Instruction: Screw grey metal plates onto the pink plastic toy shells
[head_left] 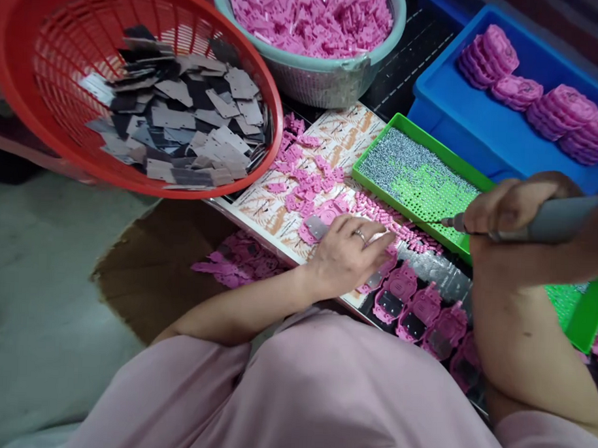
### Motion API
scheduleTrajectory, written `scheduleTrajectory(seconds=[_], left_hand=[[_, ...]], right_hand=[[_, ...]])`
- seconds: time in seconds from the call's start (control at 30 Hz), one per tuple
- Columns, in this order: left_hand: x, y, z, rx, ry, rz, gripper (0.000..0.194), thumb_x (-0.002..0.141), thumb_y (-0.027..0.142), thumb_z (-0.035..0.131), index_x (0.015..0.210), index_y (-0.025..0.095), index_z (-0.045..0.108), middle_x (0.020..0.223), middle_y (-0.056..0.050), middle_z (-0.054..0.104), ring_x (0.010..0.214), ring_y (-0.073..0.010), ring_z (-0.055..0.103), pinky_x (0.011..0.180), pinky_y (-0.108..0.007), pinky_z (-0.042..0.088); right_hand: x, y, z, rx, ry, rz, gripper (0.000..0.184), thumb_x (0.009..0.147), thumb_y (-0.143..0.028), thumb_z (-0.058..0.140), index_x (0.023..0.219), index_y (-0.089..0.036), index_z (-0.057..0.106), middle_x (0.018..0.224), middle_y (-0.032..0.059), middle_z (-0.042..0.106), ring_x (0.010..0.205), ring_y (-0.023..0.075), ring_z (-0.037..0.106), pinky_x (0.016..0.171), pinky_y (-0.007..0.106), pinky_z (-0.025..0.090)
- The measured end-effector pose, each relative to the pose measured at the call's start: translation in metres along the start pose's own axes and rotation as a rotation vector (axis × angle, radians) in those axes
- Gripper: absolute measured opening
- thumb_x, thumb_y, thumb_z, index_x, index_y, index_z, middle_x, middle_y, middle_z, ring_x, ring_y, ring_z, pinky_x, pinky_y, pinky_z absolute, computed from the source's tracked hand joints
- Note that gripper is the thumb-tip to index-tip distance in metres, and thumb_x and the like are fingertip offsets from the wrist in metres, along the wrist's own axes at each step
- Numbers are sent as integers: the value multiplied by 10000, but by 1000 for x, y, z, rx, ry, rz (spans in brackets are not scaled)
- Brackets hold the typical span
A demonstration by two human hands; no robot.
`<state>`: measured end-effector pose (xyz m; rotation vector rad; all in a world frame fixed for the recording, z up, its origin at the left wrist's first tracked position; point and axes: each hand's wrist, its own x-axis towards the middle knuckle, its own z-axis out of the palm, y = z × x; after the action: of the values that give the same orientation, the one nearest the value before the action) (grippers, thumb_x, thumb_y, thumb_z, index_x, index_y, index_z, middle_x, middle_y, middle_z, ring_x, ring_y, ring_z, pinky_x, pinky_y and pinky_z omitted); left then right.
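My left hand (350, 252), a ring on one finger, lies palm down on the work board with its fingers curled over a pink plastic part (323, 221) that carries a grey metal plate. My right hand (515, 209) is wrapped round a grey electric screwdriver (549, 219), whose tip points left over the green screw tray (379, 161). A row of pink housings (414, 306) with dark insides lies just below my left hand. Small pink pieces (305, 178) are scattered on the printed board.
A red basket (19, 90) of grey metal plates stands at the upper left. A grey-green basin (328, 75) of pink parts sits at the top. A blue bin (479, 126) with stacked pink pieces is at the upper right. More pink parts (239, 258) lie below the board's edge.
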<state>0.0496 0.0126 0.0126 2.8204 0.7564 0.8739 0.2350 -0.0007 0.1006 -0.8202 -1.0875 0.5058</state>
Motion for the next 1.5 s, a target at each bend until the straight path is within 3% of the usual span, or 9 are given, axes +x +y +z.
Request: scheduleTrajectory(seconds=[0.07,0.2,0.33,0.63,0.8,1.0,1.13,1.37,1.5], left_hand=[[8,0,-1,27,36,6,270,950,325,494,1161,200,607,1063,-45,674,942,-186,559,793,-340,400],[14,3,4,43,-7,79,218,965,280,466,1062,212,650,973,-32,673,873,-184,545,739,-346,357],[12,8,4,-25,-94,58,252,973,300,458,913,212,686,865,-36,665,842,-178,551,731,-341,338],[7,14,5,-294,-131,-93,205,917,334,576,815,191,682,837,-5,689,847,-146,595,806,-296,404],[-1,8,4,-183,-156,-63,310,889,396,604,1109,181,636,1096,-54,677,1077,-203,570,914,-353,406],[-6,0,2,-99,-238,119,362,903,432,559,1141,167,625,1340,-81,568,1281,-253,467,1059,-434,339],[-9,-1,6,-129,-286,165,519,871,513,565,1199,112,592,1365,-121,543,1292,-265,462,1103,-461,317],[-12,1,11,-74,-327,155,441,872,506,532,1084,131,628,1363,-123,538,1301,-296,442,1118,-527,283],[-15,0,15,-49,-313,156,473,882,546,495,1111,147,605,1369,-112,534,1333,-288,405,1138,-528,250]], right_hand=[[-11,-14,-3,15,-59,105,284,821,-412,617,1081,-299,601,482,-73,500,383,123,468,369,274,448],[-27,-27,-3,21,-209,102,344,799,-435,629,1116,-304,603,501,-66,536,370,141,465,335,305,452],[-31,-35,1,14,-183,121,248,834,-388,608,1052,-273,636,516,-53,525,364,134,458,335,315,450],[-40,-36,4,121,-265,126,291,841,-342,575,1115,-258,626,504,-61,509,337,108,418,316,277,432],[-45,-19,13,45,-183,54,253,835,-323,577,1075,-271,637,466,-65,486,327,113,424,325,268,424],[-45,-3,13,26,-164,25,149,834,-285,561,977,-282,601,443,-78,462,304,108,399,296,241,380],[-48,7,10,33,-212,35,168,838,-263,575,1003,-260,610,469,-78,475,314,104,410,300,247,373],[-42,8,5,50,-299,48,317,834,-260,583,1151,-264,578,495,-77,506,328,111,439,305,256,383],[-12,5,1,35,-109,-117,249,847,-293,563,1078,-217,613,455,-78,475,314,100,420,286,247,395]])
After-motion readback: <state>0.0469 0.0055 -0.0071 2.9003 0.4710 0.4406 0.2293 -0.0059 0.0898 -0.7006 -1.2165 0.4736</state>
